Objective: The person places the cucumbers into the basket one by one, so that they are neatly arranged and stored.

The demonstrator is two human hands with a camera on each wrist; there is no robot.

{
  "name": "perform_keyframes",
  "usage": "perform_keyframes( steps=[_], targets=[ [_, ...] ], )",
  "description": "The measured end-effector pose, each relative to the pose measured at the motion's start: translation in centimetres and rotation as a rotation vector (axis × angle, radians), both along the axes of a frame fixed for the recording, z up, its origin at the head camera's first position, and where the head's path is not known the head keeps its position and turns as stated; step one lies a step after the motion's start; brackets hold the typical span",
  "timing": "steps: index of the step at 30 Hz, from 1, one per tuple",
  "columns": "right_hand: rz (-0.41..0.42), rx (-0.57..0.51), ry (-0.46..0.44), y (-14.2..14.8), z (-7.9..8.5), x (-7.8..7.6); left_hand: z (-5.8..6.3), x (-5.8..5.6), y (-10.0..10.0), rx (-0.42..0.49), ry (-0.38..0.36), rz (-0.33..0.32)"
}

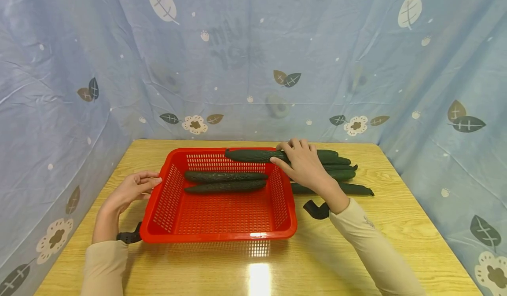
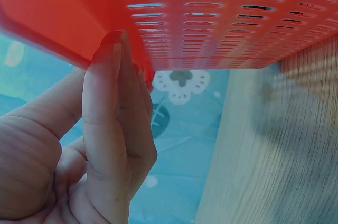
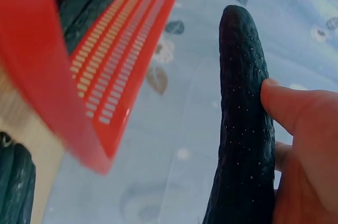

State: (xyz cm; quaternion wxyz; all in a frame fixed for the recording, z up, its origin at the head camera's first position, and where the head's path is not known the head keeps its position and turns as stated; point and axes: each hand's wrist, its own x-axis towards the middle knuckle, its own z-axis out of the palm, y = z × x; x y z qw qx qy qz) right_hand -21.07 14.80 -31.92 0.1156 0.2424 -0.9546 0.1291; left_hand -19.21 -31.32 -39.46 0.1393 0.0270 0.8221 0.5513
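Observation:
My right hand (image 1: 304, 164) grips a long dark green cucumber (image 1: 253, 156) near its middle, above the basket's back right corner. In the right wrist view the thumb lies along one side of this bumpy cucumber (image 3: 242, 113), and the other fingers are mostly hidden behind it. With fingers and thumb, my left hand (image 1: 132, 189) pinches the left rim of a red plastic basket (image 1: 218, 236); the left wrist view has its fingertips (image 2: 105, 71) right at the rim. Inside the basket, two cucumbers (image 1: 225, 187) lie side by side toward the back.
Several more cucumbers (image 1: 336, 175) lie piled on the wooden table (image 1: 372, 225) right of the basket. A patterned blue cloth (image 1: 245, 67) hangs behind and along both sides. Black wrist straps (image 1: 317, 210) show at both wrists.

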Motion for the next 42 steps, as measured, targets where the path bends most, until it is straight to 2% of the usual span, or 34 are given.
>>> perform_keyframes(
  steps=[12, 20, 30, 42],
  targets=[
    [0.012, 0.034, -0.009, -4.3, 0.0, -0.2, 0.4, -0.3, 0.1, -0.030, -0.001, -0.003],
    [0.003, 0.081, -0.065, -7.2, -0.3, -0.4, 0.5, -0.5, 0.1, -0.034, 0.007, -0.017],
    [0.031, 0.116, -0.103, -10.4, -1.6, -0.5, -0.1, -0.4, 0.0, -0.002, 0.002, -0.019],
    [0.018, 0.167, -0.227, -13.6, -3.7, -1.0, -0.3, -0.2, -0.1, -0.012, -0.001, -0.026]
  ],
)
